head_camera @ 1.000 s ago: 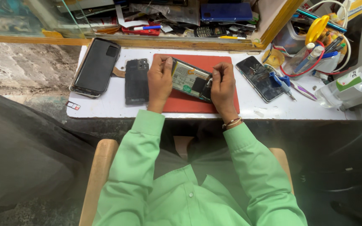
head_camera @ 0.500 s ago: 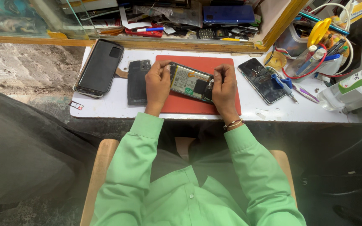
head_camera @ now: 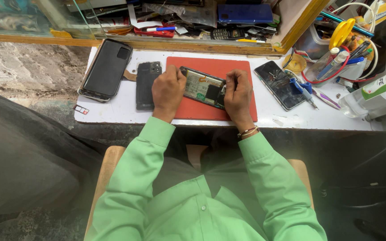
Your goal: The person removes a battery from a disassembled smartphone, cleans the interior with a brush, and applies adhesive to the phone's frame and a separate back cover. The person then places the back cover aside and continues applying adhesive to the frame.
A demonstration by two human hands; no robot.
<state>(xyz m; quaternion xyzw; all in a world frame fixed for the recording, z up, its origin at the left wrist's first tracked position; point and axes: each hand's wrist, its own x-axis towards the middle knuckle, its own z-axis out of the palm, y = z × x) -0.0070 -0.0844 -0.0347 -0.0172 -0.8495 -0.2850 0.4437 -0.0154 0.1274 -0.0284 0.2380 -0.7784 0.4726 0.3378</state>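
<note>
- Centrally, just above the middle of the frame, an opened phone lay face down on a red mat, its battery and circuit board exposed.
- The left hand gripped the phone's left end, fingers curled over the top edge and pressed together on it.
- The right hand sat at the phone's right end, its fingers bunched and pinched close over the dark part of the board; whether they held a small tool or part could not be told.
- To do this step well, the left hand would likely need to keep the phone flat and steady on the mat while the right worked lightly, since the exposed connectors look delicate.
- Just left of the left hand, a dark back cover lay on the white desk; further left sat a larger black phone.
- Right of the mat lay another phone, screen up, with blue-handled tools touching its right edge.
- In the upper right of the frame stood a cluttered tub of pens and cables.
</note>
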